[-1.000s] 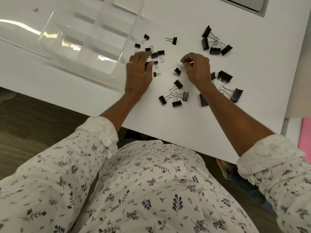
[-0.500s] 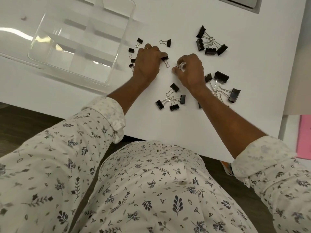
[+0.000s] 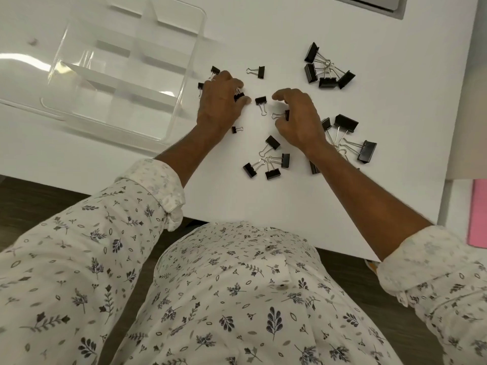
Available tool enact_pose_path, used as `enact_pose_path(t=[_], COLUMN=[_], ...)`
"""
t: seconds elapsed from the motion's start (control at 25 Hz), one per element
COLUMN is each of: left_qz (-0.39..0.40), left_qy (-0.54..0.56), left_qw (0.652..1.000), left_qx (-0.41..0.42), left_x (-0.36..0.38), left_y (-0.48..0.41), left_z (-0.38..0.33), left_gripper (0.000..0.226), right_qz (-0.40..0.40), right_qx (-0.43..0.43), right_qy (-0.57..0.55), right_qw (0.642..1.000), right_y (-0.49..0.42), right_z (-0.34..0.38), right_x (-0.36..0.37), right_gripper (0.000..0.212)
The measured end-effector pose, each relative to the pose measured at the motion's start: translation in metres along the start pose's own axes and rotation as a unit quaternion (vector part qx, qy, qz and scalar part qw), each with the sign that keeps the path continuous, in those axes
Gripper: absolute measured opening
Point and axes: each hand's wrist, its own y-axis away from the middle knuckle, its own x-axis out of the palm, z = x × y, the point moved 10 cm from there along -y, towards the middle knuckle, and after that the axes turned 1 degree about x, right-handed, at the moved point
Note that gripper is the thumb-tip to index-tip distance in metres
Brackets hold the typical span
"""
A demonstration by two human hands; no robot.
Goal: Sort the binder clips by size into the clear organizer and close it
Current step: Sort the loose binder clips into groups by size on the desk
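Note:
Black binder clips of several sizes lie scattered on the white table (image 3: 369, 212). My left hand (image 3: 220, 101) is curled over small clips beside the clear organizer (image 3: 184, 83), with a small clip (image 3: 239, 96) pinched in its fingers. My right hand (image 3: 297, 119) holds a medium clip (image 3: 282, 115) against its palm, its index finger stretched toward another medium clip (image 3: 261, 100) lying between the two hands. Large clips sit in a pile (image 3: 326, 72) at the back right and another group (image 3: 353, 138) beside my right wrist. The organizer stands open and its compartments look empty.
A cluster of medium clips (image 3: 268, 162) lies near the table's front edge. One medium clip (image 3: 257, 71) sits alone behind the hands, and a tiny one (image 3: 236, 129) by my left wrist. A grey panel (image 3: 382, 3) is at the back right, something pink (image 3: 478, 212) off the table's right.
My left hand moved up and right to the small clips and closed on one. My right hand shifted slightly and opened its index finger, and a medium clip now lies between the hands.

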Motion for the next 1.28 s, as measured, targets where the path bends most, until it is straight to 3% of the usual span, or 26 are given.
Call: enact_pose_path(t=[0.16,0.28,0.52,0.72,1.04,1.28], left_qz=[0.014,0.018,0.060,0.083,0.123,0.054], left_qy=[0.026,0.070,0.117,0.134,0.196,0.196], left_qw=[0.999,0.997,0.990,0.985,0.970,0.978], left_qx=[0.041,0.040,0.042,0.063,0.069,0.044], left_x=[0.006,0.009,0.014,0.022,0.024,-0.002], left_y=[-0.002,0.001,-0.002,-0.009,0.001,0.000], left_z=[-0.012,-0.009,-0.012,-0.020,-0.032,-0.013], left_gripper=[0.026,0.033,0.057,0.064,0.074,0.066], right_qz=[0.031,0.056,-0.001,0.086,0.040,-0.035], right_qx=[-0.059,-0.069,-0.036,0.010,0.052,0.023], right_qy=[0.079,0.102,0.061,0.138,0.065,0.019], right_qw=[0.995,0.991,0.997,0.987,0.996,0.999], right_y=[-0.024,-0.039,-0.037,-0.001,-0.009,-0.035], right_z=[0.026,0.031,0.014,-0.012,-0.005,0.010], right_x=[0.008,0.012,-0.023,-0.007,-0.002,-0.024], right_gripper=[0.029,0.015,0.020,0.024,0.027,0.020])
